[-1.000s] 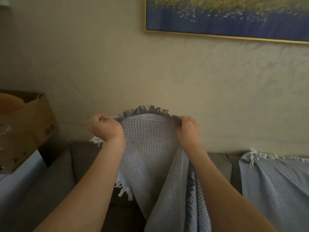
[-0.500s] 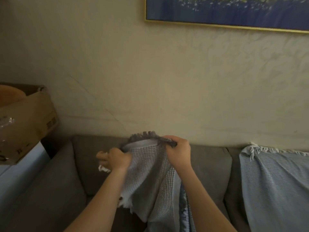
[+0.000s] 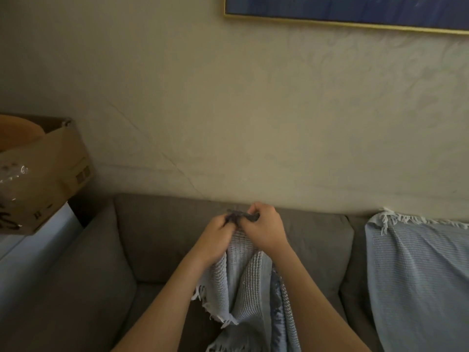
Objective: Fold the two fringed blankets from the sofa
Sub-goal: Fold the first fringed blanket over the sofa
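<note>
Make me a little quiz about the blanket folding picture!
1. True or false: both hands pinch the same blanket's top edge.
2. Where is the other blanket? A) in the box B) draped over the sofa back, at the right C) on the floor
3. Fill in: the box sits to the ____ of the sofa.

Key:
1. True. The left hand and right hand meet on the held blanket.
2. B. The other blanket hangs over the sofa back.
3. Left. See the box.
</note>
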Action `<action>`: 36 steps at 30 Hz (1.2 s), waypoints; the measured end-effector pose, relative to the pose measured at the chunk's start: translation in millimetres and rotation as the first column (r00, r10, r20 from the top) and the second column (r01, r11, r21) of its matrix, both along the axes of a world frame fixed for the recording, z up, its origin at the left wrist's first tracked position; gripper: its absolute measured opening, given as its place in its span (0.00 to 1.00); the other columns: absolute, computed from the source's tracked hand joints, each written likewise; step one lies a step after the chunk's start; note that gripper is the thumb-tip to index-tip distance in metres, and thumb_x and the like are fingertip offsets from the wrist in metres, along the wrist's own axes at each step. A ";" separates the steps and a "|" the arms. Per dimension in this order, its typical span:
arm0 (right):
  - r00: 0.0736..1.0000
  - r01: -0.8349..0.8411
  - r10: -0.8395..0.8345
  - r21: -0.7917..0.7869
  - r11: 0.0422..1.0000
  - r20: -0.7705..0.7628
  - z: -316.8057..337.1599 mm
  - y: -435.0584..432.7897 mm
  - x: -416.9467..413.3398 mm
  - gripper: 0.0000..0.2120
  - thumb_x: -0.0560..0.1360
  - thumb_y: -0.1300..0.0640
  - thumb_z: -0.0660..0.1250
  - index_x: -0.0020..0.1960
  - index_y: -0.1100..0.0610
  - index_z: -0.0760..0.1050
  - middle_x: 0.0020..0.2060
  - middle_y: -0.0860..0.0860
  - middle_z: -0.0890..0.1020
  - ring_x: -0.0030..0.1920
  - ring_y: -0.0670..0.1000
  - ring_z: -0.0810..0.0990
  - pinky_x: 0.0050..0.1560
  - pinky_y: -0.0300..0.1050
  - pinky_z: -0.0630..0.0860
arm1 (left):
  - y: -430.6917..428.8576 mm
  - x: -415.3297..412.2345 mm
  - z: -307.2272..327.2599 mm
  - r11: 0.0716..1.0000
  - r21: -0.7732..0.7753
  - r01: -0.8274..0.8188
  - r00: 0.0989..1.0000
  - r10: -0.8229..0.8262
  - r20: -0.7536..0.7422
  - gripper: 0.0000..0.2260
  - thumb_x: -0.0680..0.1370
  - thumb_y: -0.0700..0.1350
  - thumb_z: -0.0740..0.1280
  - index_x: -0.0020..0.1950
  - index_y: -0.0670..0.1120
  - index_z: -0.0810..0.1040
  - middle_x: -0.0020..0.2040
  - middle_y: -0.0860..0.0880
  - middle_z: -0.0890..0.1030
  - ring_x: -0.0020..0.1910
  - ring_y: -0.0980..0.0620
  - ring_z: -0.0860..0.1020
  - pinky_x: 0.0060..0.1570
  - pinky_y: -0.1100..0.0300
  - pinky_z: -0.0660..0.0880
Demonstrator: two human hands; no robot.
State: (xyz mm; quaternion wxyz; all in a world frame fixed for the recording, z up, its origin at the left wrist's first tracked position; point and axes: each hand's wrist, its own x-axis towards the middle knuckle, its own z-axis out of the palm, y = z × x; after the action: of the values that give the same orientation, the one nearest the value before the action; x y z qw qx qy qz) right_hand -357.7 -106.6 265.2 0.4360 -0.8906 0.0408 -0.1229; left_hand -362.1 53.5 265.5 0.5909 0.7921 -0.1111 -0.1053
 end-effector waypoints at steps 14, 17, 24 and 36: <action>0.971 -0.220 0.233 0.538 0.814 0.045 -25.0 -10.1 -12.4 0.11 0.77 0.54 0.77 0.47 0.61 0.80 0.39 0.57 0.84 0.41 0.50 0.81 0.42 0.46 0.78 | 14.6 31.6 31.1 0.957 0.158 -0.243 0.938 0.190 0.288 0.06 0.77 0.47 0.78 0.43 0.48 0.86 0.37 0.52 0.86 0.38 0.58 0.84 0.38 0.60 0.75; 0.951 -0.216 0.305 0.596 0.773 -0.052 -28.5 -14.3 -10.4 0.10 0.73 0.61 0.77 0.50 0.65 0.82 0.46 0.66 0.86 0.45 0.59 0.85 0.51 0.58 0.81 | 19.8 44.5 49.1 0.931 0.104 -0.350 0.879 0.289 0.379 0.08 0.78 0.45 0.77 0.40 0.51 0.84 0.35 0.55 0.84 0.35 0.57 0.82 0.37 0.59 0.75; 0.822 -0.367 0.464 0.316 0.875 -0.331 -16.5 -16.4 -2.5 0.09 0.75 0.66 0.70 0.55 0.64 0.81 0.44 0.49 0.88 0.47 0.48 0.87 0.51 0.47 0.84 | 32.3 76.1 93.7 0.836 -0.002 -0.549 0.746 0.491 0.450 0.13 0.81 0.46 0.74 0.37 0.51 0.80 0.35 0.52 0.82 0.35 0.49 0.80 0.36 0.55 0.74; 0.913 0.292 -0.322 0.150 0.945 0.250 86.4 -19.3 41.0 0.17 0.76 0.71 0.62 0.61 0.57 0.76 0.51 0.53 0.83 0.48 0.53 0.81 0.44 0.47 0.78 | 46.5 95.2 148.9 0.619 -0.300 -0.726 0.494 0.773 0.398 0.08 0.82 0.46 0.73 0.48 0.42 0.85 0.42 0.47 0.85 0.41 0.48 0.84 0.45 0.47 0.84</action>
State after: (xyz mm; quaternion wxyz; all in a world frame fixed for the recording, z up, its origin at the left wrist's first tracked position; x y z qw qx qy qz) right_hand -316.8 -125.9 351.5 0.4610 -0.8225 0.1267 -0.3082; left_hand -266.9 99.9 414.4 0.5640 0.7314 0.0931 0.3718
